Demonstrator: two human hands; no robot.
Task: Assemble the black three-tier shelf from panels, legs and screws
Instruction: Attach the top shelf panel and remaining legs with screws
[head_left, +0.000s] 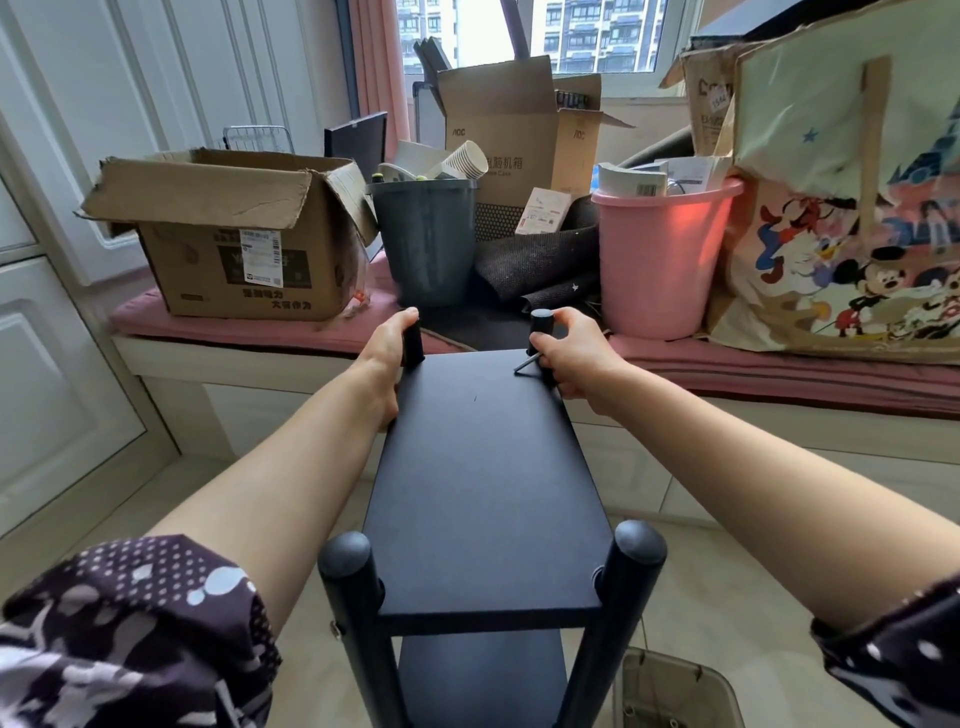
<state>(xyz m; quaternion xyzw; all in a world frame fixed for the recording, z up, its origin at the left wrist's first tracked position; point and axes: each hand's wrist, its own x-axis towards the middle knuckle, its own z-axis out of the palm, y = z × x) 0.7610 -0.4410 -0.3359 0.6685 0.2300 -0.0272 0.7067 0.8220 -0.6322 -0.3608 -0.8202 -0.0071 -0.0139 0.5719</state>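
The shelf (485, 483) stood upright on the floor, its top panel reaching from the person out to both hands. The left hand (387, 358) curled round the far left leg (413, 343), thumb side over its cap. The right hand (566, 353) gripped the far right leg (541, 332) and pinched a hex key (527, 362) whose short arm lay just inside that hand on the panel. Two near legs (358, 582) rose below the forearms, with a lower panel beneath. The step looked like squaring and checking the far corners; doing it well probably meant holding both legs plumb, pressing evenly, then tightening the right-side screw without twisting the frame.
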